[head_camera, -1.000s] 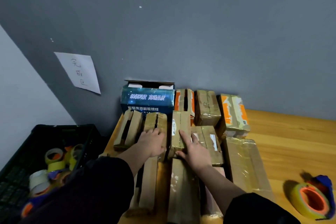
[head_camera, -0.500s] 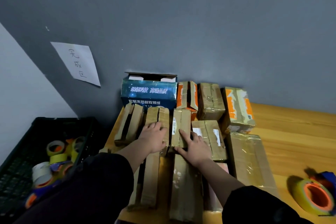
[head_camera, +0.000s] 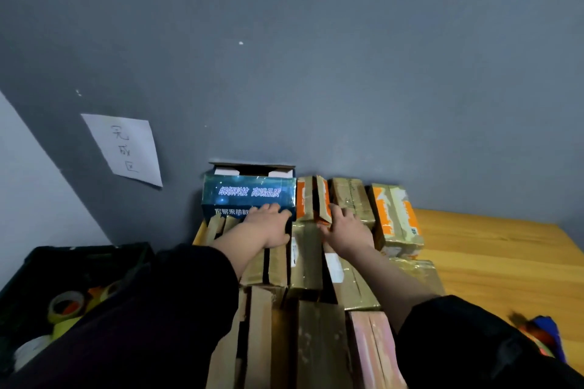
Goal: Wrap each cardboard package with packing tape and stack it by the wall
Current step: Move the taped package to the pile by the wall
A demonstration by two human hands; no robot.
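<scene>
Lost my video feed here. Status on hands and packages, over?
Left hand flat on taped packages by the blue box. Right hand open, pressing the cardboard package toward the wall. Nothing blocking.

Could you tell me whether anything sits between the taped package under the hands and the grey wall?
Yes. The back row blocks it: the blue printed box and an orange-marked package stand against the wall, directly beyond the left hand and right hand on the package.

Packages in the middle of the frame, against the wall.
We see the crate (head_camera: 47, 265) with tape rolls (head_camera: 66, 308) at lower left, the paper note (head_camera: 126, 148) above it, the table (head_camera: 493, 249) at right.
</scene>
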